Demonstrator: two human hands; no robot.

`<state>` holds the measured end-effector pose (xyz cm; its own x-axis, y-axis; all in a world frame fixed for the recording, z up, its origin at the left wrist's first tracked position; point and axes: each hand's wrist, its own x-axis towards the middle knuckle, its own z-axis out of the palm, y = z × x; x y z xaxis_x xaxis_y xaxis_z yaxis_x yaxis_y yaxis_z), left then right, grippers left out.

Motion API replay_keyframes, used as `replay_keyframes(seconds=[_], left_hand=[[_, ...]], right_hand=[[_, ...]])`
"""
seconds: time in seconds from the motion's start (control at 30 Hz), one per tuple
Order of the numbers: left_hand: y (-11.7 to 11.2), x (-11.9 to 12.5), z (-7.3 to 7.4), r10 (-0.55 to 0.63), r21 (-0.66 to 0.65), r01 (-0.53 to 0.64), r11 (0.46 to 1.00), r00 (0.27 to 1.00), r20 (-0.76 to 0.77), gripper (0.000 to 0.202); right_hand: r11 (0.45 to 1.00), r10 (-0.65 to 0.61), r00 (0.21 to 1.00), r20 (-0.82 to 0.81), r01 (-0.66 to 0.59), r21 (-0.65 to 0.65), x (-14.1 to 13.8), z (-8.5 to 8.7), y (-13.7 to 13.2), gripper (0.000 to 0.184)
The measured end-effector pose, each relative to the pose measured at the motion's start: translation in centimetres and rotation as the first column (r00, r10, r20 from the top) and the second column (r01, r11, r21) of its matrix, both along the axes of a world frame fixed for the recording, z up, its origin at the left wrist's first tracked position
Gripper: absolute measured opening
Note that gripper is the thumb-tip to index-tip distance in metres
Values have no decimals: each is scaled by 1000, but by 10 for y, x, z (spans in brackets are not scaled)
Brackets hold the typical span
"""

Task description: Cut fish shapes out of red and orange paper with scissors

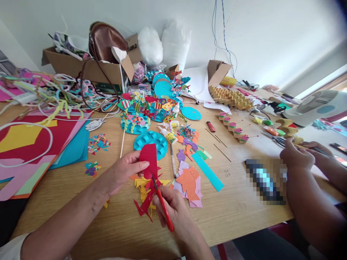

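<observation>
Your left hand (132, 164) pinches the red paper (149, 153) above the near worktop (108, 231); your right hand (175, 204) grips scissors (165, 210). The paper seems light, bendable, easily creased: hold its left edge.

Daylight comes from the right; edges look stretched.

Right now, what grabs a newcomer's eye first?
Front and centre: red paper in the left hand, red-handled scissors in the right hand at its lower part. Just beyond, bright paper fish cluster among turquoise discs. Back left, a brown handbag tops an open cardboard box.
</observation>
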<state>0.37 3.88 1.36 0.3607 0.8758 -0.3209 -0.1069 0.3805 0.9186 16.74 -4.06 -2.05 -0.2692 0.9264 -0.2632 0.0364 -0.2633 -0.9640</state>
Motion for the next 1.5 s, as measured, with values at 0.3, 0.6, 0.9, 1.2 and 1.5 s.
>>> replay_keyframes(seconds=[0.3,0.6,0.9,1.2,1.5], left_hand=[[-19,19,-6,154,-103,-135,986,966,207,12],[-33,32,1,323,-237,-265,935,912,255,14],[-38,40,0,378,-164,-350,922,905,197,13],[-43,45,-1,384,-162,-359,919,908,167,14],[-43,46,-4,423,-208,-384,900,885,195,12]], right_hand=[[993,-114,954,-276,114,-17,-12,-15,-5,48],[990,-143,911,-388,137,-43,-19,-18,-7,49],[990,-140,914,-382,134,-42,-18,-20,-7,48],[990,-134,905,-403,140,-14,-17,-26,-7,46],[988,-151,913,-379,157,-15,-16,-29,-9,47]])
